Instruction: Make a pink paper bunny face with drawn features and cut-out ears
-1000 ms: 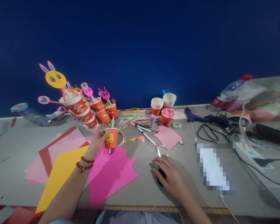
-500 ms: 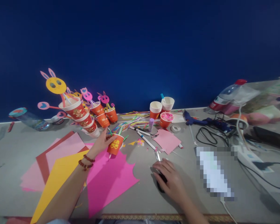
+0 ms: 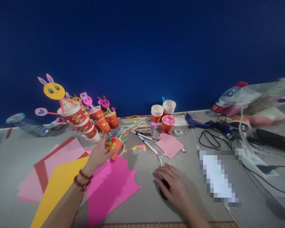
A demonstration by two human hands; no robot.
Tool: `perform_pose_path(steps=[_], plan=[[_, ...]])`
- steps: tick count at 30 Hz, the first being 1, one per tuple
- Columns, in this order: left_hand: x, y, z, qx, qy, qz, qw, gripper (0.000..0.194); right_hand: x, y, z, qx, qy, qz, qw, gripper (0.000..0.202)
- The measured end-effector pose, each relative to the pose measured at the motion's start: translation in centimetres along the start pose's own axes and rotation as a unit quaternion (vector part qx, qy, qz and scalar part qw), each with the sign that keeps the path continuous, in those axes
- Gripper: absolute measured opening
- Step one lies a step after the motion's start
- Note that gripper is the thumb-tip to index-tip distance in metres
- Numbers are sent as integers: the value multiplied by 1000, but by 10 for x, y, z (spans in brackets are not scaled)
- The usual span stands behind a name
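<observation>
Left of centre, the left hand [image 3: 98,154] grips a tilted orange paper cup [image 3: 116,146] with yellow markings; lower right of centre, the right hand [image 3: 173,182] covers black-handled metal scissors [image 3: 160,161], whether gripping, cannot tell

The left forearm [image 3: 67,202] is bare all the way to the near edge of view; round the left wrist [image 3: 85,180], towards its far end, run two strands of beads [image 3: 81,184] — reddish-brown, roundish, threaded close together; the far strand lies closer to the left hand [image 3: 98,154], while the near one looks a little chunkier; whether these are two bracelets or one wound twice cannot be told. The right forearm [image 3: 192,210] is bare too — slender, narrowing to a plain right wrist [image 3: 184,198]; the right hand [image 3: 169,180] shows bare fingers [image 3: 165,172].
</observation>
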State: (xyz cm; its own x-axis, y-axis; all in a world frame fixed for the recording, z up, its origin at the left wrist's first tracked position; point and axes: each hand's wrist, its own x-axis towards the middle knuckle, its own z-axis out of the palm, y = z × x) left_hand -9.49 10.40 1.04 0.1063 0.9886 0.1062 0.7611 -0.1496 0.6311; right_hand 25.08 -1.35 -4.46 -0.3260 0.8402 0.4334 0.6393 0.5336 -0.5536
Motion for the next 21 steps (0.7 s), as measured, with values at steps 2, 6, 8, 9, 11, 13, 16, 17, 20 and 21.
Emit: perform_pose_path(steps=[2,6,8,9,11,13,16,17,20,21], plan=[[-1,-1,0,0,-1,-3,1000,91,0,0,0,0,-1,2,1000,18],[-1,-3,0,20,11,-3,1000,86,1,0,0,0,3,5,1000,16],[-1,-2,-1,43,17,3,999,86,1,0,0,-1,10,5,1000,16],[-1,-1,-2,51,17,6,999,86,1,-1,-1,-1,14,6,1000,16],[-2,-1,-2,57,11,12,998,85,1,-1,-1,-2,18,5,1000,16],[-2,-2,-1,54,3,15,998,85,2,-1,-1,-2,16,5,1000,16],[-2,-5,0,37,4,21,999,86,2,0,-1,-2,11,6,1000,16],[-2,-7,0,31,6,22,999,87,2,0,-1,-2,10,5,1000,17],[-2,-8,-1,24,15,26,999,87,1,0,-1,-1,10,4,1000,16],[-2,-8,-1,22,18,27,999,86,1,0,-1,-1,12,4,1000,16]])
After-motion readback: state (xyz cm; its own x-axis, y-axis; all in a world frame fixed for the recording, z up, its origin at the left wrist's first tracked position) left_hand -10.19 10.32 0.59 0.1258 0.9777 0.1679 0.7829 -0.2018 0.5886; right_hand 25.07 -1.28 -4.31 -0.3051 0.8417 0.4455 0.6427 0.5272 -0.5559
